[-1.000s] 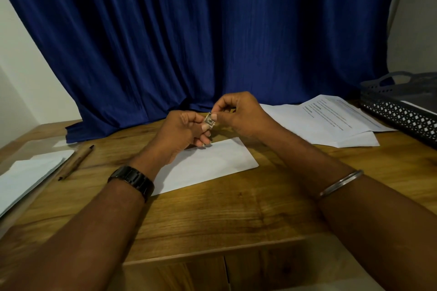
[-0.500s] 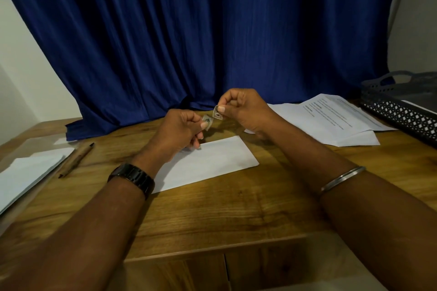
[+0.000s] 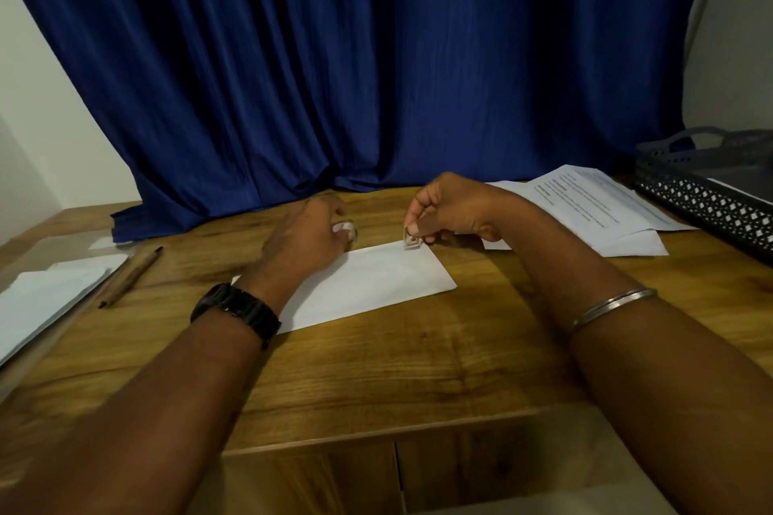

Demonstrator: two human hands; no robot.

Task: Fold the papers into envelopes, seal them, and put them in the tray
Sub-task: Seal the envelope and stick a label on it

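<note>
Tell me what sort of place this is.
Probably a home office or study corner: a brown wooden desk, printed white paper sheets beside a dark perforated plastic tray, and a brown pen.

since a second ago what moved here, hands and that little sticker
The hands parted: the right hand carried the sticker down to the far right corner of the envelope, still pinching it. The left hand dropped to the envelope's far edge, seemingly keeping a pale backing piece. Envelope, pen, papers and tray stayed put.
</note>
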